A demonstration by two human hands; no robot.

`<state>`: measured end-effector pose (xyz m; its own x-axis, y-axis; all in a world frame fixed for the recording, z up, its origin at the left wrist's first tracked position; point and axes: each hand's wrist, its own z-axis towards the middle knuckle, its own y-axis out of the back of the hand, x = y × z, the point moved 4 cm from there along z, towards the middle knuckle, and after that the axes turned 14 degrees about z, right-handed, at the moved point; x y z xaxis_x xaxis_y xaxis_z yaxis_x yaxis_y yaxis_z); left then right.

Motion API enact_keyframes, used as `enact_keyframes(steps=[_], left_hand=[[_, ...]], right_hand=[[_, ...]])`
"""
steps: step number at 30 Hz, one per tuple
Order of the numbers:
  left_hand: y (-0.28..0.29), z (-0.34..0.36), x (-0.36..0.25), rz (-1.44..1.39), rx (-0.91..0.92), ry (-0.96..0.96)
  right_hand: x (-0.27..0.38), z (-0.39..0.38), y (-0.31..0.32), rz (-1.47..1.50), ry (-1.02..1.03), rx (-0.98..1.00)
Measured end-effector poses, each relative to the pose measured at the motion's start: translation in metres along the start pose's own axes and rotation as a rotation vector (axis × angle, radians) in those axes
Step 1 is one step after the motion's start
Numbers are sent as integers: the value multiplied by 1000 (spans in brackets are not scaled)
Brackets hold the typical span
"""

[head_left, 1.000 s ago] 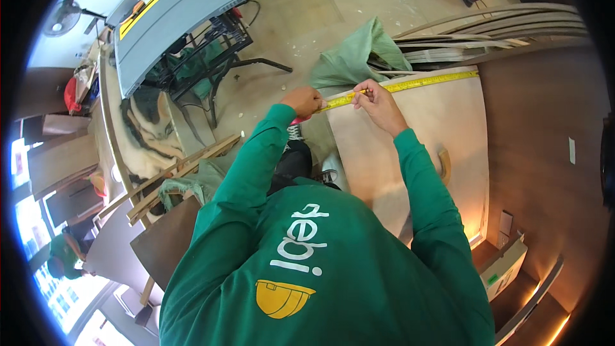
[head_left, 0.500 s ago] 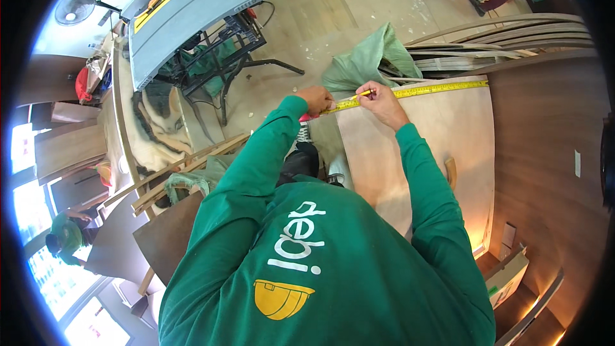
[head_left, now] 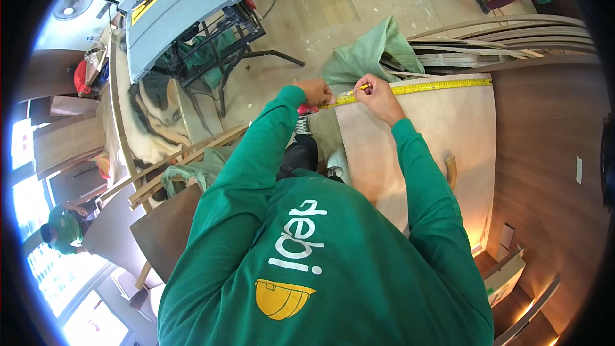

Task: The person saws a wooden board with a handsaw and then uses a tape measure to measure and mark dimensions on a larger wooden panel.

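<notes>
A yellow tape measure is stretched along the far edge of a pale wood panel. Its red case hangs beneath my left hand, whose fingers close around the case and the start of the blade. Pinched in my right hand is a short yellow pencil, held right at the blade near the panel's left corner. The pencil's tip is too small to make out. A small curved piece of wood lies on the panel's right part.
Beyond the panel sit a green sack and a stack of long wood strips. A table saw on a black stand is at the far left. Brown boarding rises on the right. Two other people appear at the edges.
My right hand with the pencil has shifted slightly left and up along the tape. My left hand keeps its hold on the tape measure; the whole view has moved a little.
</notes>
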<state>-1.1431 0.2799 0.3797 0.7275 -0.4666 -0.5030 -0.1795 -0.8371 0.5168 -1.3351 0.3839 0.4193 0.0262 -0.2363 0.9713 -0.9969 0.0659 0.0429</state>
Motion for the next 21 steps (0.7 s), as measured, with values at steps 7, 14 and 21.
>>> enact_keyframes(steps=[7, 14, 21], left_hand=[[4, 3, 0, 3, 28, -39], [6, 6, 1, 74, 20, -129], [4, 9, 7, 40, 36, -145]], right_hand=[[-10, 5, 6, 88, 21, -32], [-11, 6, 9, 110, 13, -18], [-3, 4, 4, 80, 4, 8]])
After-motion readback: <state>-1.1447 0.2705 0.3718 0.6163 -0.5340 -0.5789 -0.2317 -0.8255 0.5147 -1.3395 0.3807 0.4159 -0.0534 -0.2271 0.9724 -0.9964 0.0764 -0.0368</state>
